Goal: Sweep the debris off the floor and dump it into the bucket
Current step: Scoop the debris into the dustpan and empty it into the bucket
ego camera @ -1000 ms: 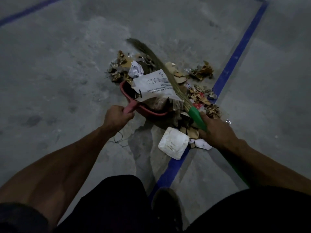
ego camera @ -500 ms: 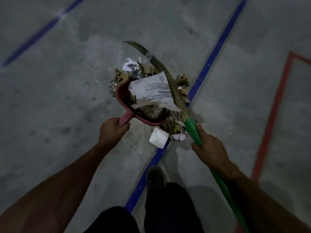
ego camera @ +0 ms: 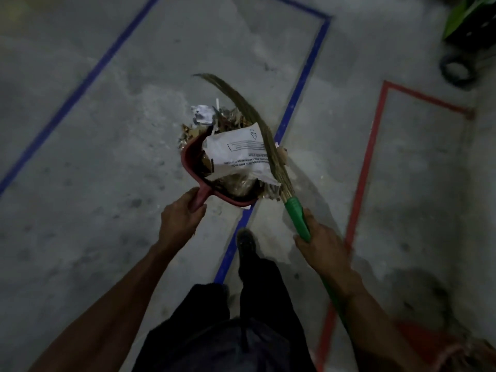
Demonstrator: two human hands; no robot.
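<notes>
My left hand grips the handle of a red dustpan, which is lifted above the grey floor. The pan is heaped with debris: a large white printed paper, a crumpled white scrap and brown bits of cardboard and leaves. My right hand grips the green handle of a grass broom. Its long brown bristles lie across the right side of the load. An orange-red rim, possibly the bucket, shows dimly at the bottom right corner.
Blue tape lines and a red tape line mark the concrete floor. My dark shoe stands by the blue line. A dark wheeled object with a green part stands at the top right.
The loaded dustpan has risen off the floor and the view has pulled back and turned right. The scraps left on the floor near the blue line are out of sight now.
</notes>
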